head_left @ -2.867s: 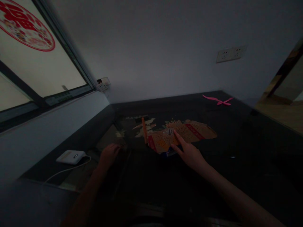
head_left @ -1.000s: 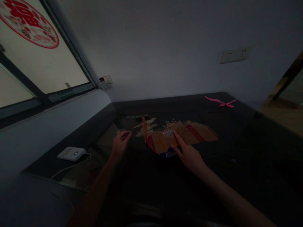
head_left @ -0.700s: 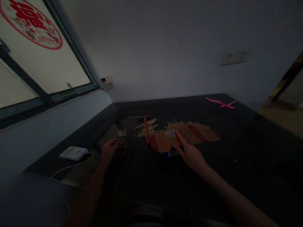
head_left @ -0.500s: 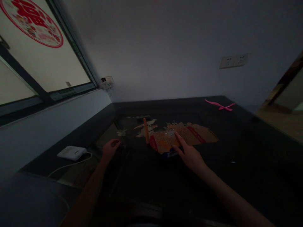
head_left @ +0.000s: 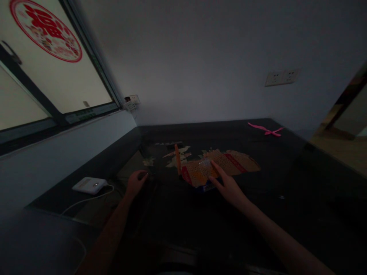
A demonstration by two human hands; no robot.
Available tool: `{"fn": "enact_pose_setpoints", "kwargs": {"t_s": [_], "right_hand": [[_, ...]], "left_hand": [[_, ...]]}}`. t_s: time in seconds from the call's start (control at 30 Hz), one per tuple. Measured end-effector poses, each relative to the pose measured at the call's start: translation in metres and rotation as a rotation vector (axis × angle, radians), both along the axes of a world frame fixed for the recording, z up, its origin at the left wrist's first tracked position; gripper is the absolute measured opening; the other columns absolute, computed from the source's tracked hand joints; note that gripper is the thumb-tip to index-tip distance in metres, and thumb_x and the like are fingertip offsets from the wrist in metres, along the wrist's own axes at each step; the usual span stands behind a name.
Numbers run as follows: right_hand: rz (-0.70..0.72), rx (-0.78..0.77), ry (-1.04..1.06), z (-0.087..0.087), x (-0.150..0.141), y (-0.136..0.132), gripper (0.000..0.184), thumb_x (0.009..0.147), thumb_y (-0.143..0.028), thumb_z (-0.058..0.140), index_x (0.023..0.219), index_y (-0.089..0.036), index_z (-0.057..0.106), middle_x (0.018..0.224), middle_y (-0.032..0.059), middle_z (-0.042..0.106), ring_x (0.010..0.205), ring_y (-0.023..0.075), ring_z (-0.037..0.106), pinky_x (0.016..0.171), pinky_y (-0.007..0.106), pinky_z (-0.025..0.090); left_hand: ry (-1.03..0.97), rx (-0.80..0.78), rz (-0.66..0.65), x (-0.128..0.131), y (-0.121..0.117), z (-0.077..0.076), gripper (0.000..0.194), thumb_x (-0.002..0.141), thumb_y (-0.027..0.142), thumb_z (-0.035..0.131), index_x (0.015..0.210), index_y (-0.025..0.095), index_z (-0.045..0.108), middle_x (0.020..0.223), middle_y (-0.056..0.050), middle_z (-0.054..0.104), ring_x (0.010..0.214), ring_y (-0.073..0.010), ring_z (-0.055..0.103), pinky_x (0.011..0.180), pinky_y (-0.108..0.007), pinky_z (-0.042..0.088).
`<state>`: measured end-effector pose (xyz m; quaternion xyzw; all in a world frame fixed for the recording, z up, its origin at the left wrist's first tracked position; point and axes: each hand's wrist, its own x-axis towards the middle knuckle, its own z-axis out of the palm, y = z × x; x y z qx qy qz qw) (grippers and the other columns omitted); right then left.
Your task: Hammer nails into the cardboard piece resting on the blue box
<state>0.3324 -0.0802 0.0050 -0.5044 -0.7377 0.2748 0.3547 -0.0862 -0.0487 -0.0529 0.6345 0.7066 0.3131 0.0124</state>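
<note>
Down at the near edge it is murky: the left forearm (head_left: 113,225) and right forearm (head_left: 275,225) both run off the bottom, and the near part of the bench (head_left: 177,221) sinks into black. A white cable (head_left: 86,199) loops to a white device (head_left: 90,185) on the left, close to the bench's side edge. And here is the left hand (head_left: 135,183), low over the dark top, fingers curled, thumb and index almost meeting; whether anything is pinched there, the gloom won't tell. Across to the right hand (head_left: 229,189): index out on the patterned cardboard (head_left: 218,164), thumb apart from it at the near edge, but grip or mere press cannot be told. That cardboard lies mid-bench, red bands across it, a clear patch (head_left: 205,163) under the index tip, a blue strip (head_left: 208,187) half hidden below. At its left end leans an orange stick (head_left: 178,160), with dark top between it and the left hand. Right of the hand, a tiny glint (head_left: 281,197), too small to name. Out by the far right corner, a pink ribbon (head_left: 269,132). Then the grey wall (head_left: 200,65) with its sockets (head_left: 282,77), and a window (head_left: 65,84), cut off left, bearing a round red sticker (head_left: 46,30).
</note>
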Motion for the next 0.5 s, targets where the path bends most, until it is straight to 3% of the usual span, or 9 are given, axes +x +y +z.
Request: {"fn": "enact_pose_setpoints", "kwargs": {"t_s": [0.23,0.5], "right_hand": [[0.260,-0.047,0.095,0.002,-0.012,-0.017,0.064,0.083,-0.037,0.053,0.140,-0.021,0.030,0.139,0.0093,0.043,0.127,0.0200,0.038,0.105,0.039,0.029],[0.452,-0.037,0.230,-0.002,-0.061,-0.033,0.063,0.080,-0.036,0.059,0.137,-0.024,0.036,0.138,0.0089,0.045,0.126,0.0230,0.039,0.104,0.042,0.029]], "left_hand": [[0.022,0.083,-0.068,0.012,-0.002,0.001,0.029,0.080,0.038,0.046,0.091,0.017,0.062,0.098,-0.009,0.064,0.097,-0.0221,0.057,0.091,-0.038,0.042],[0.014,0.151,-0.141,0.017,0.001,-0.009,0.021,0.080,0.029,0.048,0.090,0.020,0.063,0.097,-0.005,0.064,0.096,-0.0194,0.057,0.089,-0.037,0.043]]}}
